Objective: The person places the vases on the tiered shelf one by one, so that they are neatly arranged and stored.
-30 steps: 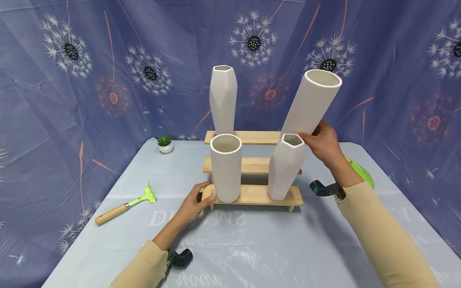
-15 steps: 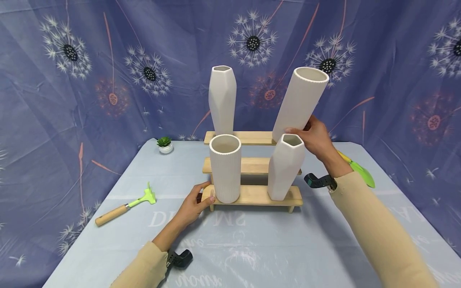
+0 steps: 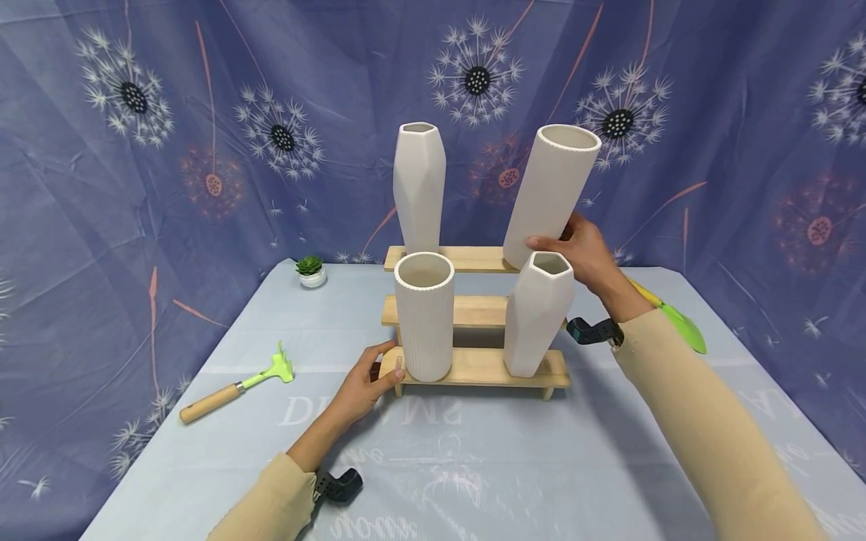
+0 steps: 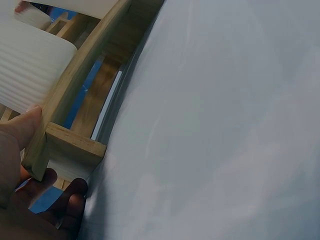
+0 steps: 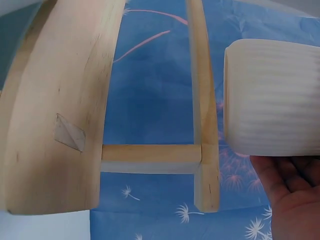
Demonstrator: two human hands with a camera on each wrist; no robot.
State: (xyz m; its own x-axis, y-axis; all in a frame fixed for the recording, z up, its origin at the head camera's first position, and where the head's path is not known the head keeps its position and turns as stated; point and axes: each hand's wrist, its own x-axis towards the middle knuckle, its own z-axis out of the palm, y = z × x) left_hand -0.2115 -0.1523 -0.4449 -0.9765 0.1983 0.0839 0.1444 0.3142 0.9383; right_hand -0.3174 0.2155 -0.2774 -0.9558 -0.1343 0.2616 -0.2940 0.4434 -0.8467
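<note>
My right hand (image 3: 585, 252) grips a white ribbed cylindrical vase (image 3: 549, 195) near its base, at the right end of the top tier. The vase leans with its mouth to the right. In the right wrist view the vase base (image 5: 270, 97) is beside the top plank (image 5: 205, 100); whether they touch I cannot tell. My left hand (image 3: 365, 382) grips the left end of the wooden three-tier stand (image 3: 479, 367), thumb on the bottom plank (image 4: 75, 70) and fingers below it. Beside that thumb stands another ribbed cylindrical vase (image 3: 425, 323).
A faceted vase (image 3: 419, 188) stands at the top tier's left, another (image 3: 537, 315) on the bottom tier's right. A small hand rake (image 3: 237, 387) and potted succulent (image 3: 311, 272) lie left; a green trowel (image 3: 683, 327) is behind my right arm. A dandelion-print cloth (image 3: 338, 113) hangs behind.
My right hand has carried the cylindrical vase left and slightly down over the top tier's right end, and it leans less. The left hand has stayed on the stand.
</note>
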